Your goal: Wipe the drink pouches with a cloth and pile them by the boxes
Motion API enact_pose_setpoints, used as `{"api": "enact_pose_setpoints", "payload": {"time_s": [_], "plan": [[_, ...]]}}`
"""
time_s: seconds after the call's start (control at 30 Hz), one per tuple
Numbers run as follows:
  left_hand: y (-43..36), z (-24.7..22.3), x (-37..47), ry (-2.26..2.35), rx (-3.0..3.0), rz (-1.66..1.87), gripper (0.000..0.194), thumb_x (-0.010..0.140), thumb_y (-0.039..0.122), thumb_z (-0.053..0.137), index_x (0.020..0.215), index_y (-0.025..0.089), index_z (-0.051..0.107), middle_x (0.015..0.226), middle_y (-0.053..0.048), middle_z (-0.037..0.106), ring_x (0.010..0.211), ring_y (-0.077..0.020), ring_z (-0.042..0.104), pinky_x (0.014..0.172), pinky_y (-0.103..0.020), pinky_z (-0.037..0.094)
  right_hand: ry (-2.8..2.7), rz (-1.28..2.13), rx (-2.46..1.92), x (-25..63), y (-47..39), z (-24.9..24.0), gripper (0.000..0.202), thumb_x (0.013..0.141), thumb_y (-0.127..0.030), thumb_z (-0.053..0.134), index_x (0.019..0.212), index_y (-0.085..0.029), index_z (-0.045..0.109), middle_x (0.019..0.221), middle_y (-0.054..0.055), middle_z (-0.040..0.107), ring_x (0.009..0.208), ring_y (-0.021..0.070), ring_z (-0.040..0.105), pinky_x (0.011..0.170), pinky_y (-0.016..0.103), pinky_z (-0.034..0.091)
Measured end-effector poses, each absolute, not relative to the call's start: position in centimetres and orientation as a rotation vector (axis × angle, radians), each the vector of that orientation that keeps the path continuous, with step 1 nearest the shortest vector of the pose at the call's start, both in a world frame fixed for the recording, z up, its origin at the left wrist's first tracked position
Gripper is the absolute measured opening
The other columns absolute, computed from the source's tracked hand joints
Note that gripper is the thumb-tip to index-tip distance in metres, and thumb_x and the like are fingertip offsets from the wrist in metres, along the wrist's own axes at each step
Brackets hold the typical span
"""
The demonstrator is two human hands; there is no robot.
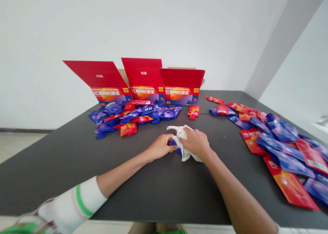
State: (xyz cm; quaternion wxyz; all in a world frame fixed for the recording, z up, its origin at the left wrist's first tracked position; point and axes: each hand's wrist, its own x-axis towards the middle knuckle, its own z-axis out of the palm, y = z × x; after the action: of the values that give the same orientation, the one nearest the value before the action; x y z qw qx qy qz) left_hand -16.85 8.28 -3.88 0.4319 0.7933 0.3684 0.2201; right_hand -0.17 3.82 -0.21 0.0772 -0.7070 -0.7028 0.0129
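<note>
Near the middle of the dark table, my left hand (162, 146) pinches the left end of a blue pouch (174, 143). My right hand (196, 141) is closed on a white cloth (186, 154), which lies over the pouch and covers most of it. The two hands are close together, the cloth between them. A loose end of the cloth sticks out to the left above my left fingers.
Three open red boxes (111, 94) (148, 93) (181, 95) stand at the back. Before them lies a pile of blue and red pouches (135, 114). One small red pouch (193, 111) is right of it. A larger pile (284, 145) spreads along the right side of the table (128, 189).
</note>
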Motion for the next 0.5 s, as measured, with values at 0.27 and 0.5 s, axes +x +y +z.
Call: {"api": "enact_pose_setpoints", "payload": {"time_s": [0.27, 0.5], "plan": [[7.95, -3.38, -16.67, 0.912, 2.074, 0.538, 0.02, 0.068, 0.021, 0.064, 0.086, 0.015, 0.06, 0.077, -0.001, 0.064, 0.075, -0.0165, 0.057, 0.067, -0.024, 0.044, -2.245, 0.096, -1.985, -0.09, 3.72, -0.07, 0.036, 0.084, -0.042, 0.042, 0.111, -0.021, 0.055, 0.094, 0.01, 0.066, 0.088, 0.0243, 0.063, 0.073, 0.032, 0.044], [8.01, -3.19, -16.84, 1.026, 2.196, 0.453, 0.019, 0.072, 0.034, 0.062, 0.079, 0.016, 0.06, 0.073, 0.001, 0.063, 0.066, -0.0148, 0.056, 0.059, -0.021, 0.039, -2.025, 0.069, -2.206, 0.28, 3.98, -0.27, 0.037, 0.083, -0.041, 0.041, 0.109, -0.019, 0.056, 0.097, 0.012, 0.065, 0.089, 0.0257, 0.062, 0.073, 0.033, 0.044]]}}
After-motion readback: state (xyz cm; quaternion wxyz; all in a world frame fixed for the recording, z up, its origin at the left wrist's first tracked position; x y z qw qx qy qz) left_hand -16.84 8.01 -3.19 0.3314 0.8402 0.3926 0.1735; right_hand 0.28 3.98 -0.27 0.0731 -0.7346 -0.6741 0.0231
